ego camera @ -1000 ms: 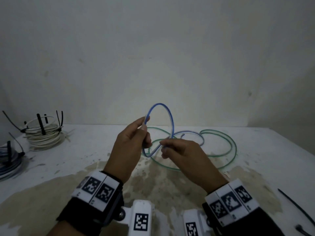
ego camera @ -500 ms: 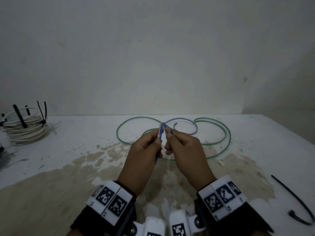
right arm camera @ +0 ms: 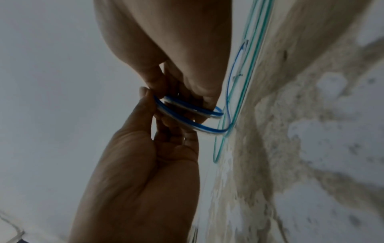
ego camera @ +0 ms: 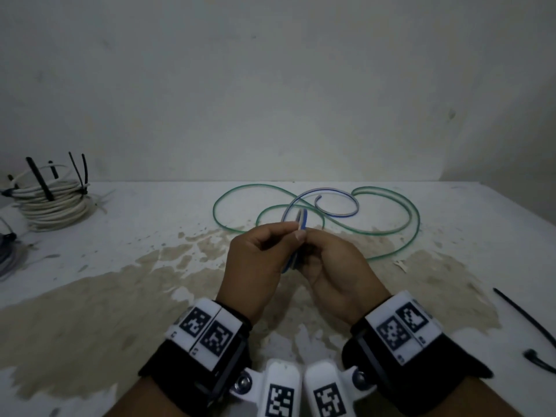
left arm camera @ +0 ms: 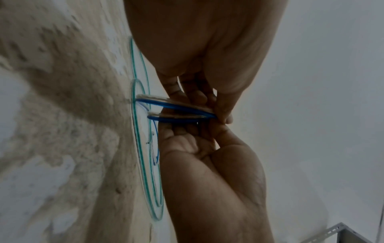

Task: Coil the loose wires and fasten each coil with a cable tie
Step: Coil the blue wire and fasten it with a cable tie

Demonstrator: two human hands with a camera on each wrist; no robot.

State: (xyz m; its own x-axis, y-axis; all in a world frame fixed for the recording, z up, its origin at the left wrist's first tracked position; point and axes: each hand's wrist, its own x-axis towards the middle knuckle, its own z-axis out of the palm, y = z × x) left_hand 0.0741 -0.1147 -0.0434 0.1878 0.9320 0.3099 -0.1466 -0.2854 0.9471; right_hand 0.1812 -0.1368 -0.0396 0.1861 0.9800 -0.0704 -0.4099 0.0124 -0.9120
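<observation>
A blue-and-white wire (ego camera: 301, 219) is gathered into two small loops (left arm camera: 176, 113) held upright between my hands above the table. My left hand (ego camera: 296, 234) pinches the loops at the top with thumb and forefinger. My right hand (ego camera: 311, 248) is pressed against it, fingers curled round the same loops (right arm camera: 187, 115). In the right wrist view the right hand (right arm camera: 160, 113) is below and the left hand (right arm camera: 187, 92) above. The wire's free tail (ego camera: 346, 213) curls on the table behind. A long green wire (ego camera: 415, 224) lies in loose loops under and around it.
A white coil (ego camera: 51, 203) bound with black cable ties stands at the far left, with another grey coil (ego camera: 7, 257) at the frame's edge. A loose black cable tie (ego camera: 526, 320) lies at the right. The table (ego camera: 90, 311) is stained brown; a wall rises behind.
The tall single blue loop has been folded down into two small loops. Both hands have closed together and sunk lower and nearer to me.
</observation>
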